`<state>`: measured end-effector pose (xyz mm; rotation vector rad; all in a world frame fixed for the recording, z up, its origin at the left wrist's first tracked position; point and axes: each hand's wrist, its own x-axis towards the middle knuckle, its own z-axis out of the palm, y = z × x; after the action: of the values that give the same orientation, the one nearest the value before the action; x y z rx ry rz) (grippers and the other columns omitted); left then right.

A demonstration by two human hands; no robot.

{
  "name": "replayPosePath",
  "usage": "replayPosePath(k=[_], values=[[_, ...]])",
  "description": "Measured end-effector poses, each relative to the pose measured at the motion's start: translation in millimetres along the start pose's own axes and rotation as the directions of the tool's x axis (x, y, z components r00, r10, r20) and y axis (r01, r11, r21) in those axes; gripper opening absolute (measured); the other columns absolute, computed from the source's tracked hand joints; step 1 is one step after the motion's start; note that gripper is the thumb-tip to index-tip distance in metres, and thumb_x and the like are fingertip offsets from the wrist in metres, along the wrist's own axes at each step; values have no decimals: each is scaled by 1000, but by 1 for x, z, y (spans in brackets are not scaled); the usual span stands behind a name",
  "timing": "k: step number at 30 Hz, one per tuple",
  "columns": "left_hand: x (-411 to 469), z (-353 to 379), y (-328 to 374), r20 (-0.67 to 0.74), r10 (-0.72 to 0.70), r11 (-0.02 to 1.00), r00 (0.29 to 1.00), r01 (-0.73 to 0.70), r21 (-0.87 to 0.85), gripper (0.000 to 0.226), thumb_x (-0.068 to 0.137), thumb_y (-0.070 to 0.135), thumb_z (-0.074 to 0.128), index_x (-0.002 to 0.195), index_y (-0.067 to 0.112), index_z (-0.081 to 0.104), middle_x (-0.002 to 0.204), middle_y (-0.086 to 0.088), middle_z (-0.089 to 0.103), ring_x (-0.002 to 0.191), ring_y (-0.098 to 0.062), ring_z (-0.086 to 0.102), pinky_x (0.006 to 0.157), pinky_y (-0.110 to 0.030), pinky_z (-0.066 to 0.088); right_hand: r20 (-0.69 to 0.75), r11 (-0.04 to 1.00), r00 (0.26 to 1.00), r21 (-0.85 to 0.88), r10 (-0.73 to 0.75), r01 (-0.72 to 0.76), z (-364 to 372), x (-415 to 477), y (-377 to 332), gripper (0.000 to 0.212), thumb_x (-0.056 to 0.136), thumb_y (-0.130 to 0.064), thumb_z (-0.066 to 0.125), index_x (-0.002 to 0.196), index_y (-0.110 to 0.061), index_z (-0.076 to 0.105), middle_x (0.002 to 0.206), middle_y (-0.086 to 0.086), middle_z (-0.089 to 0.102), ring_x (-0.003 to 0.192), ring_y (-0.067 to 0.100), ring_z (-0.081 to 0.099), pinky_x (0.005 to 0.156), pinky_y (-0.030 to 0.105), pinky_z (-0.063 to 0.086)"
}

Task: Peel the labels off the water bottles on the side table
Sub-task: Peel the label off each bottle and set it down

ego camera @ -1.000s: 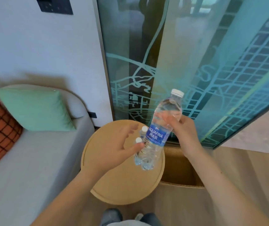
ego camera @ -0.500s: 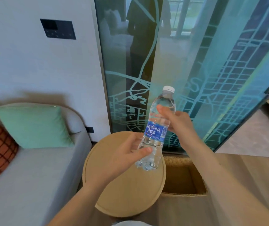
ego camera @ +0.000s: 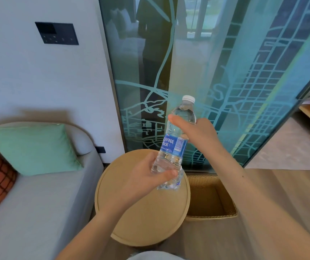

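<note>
The round wooden side table stands touching a woven basket. Above the table tilts a water bottle holding clear water. The right hand grips its shoulder and the left hand its base. Its blue label is on and its white cap is fitted.

Left forearm and right forearm bare; small dark spot on the right one; pale grey cloth just below the table.

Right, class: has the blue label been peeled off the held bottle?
No, the blue label wraps the bottle at its middle, between the left hand and the right hand.
</note>
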<state>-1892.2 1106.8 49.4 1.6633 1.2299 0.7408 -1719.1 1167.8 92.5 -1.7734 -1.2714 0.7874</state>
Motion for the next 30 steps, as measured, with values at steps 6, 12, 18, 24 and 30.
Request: replayPosePath(k=[6, 12, 18, 24, 30], values=[[5, 7, 11, 2, -36, 998, 999, 35, 61, 40, 86, 46, 70, 120, 26, 63, 100, 13, 70, 80, 21, 59, 61, 4, 38, 7, 978, 999, -200, -53, 53, 6, 5, -6, 73, 49, -93, 46, 73, -26, 62, 67, -10, 65, 59, 5, 62, 49, 21, 38], [6, 14, 12, -78, -91, 996, 993, 93, 13, 34, 87, 38, 71, 117, 24, 64, 101, 10, 72, 83, 3, 65, 59, 4, 40, 78, 986, 997, -164, -13, 26, 11, 12, 0, 63, 65, -85, 57, 75, -23, 63, 70, -6, 67, 61, 9, 66, 52, 24, 43], [10, -1, 15, -71, -158, 953, 985, 134, -271, 19, 89, 26, 71, 108, 20, 69, 90, 7, 75, 71, 12, 67, 50, -2, 43, 153, 963, 988, 270, -22, -20, -13, 6, 8, 32, 88, -54, 62, 96, -25, 69, 77, -16, 76, 72, 2, 72, 76, 28, 56], [11, -6, 12, -84, -137, 933, 987, 100, -345, 11, 88, 26, 71, 98, 28, 68, 85, 17, 74, 72, 6, 69, 51, -4, 45, 3, 933, 973, 285, -231, 221, -4, -24, 4, 22, 85, -39, 69, 75, -19, 66, 63, -8, 63, 62, 4, 59, 67, 20, 52], [8, -7, 11, -143, -86, 954, 986, 40, -296, 12, 86, 17, 73, 96, 23, 69, 84, 5, 75, 70, 4, 69, 54, -3, 46, 64, 948, 973, 248, -222, 200, 13, -34, -4, 50, 77, -49, 74, 77, -2, 59, 62, 5, 50, 55, 8, 45, 53, 17, 42]])
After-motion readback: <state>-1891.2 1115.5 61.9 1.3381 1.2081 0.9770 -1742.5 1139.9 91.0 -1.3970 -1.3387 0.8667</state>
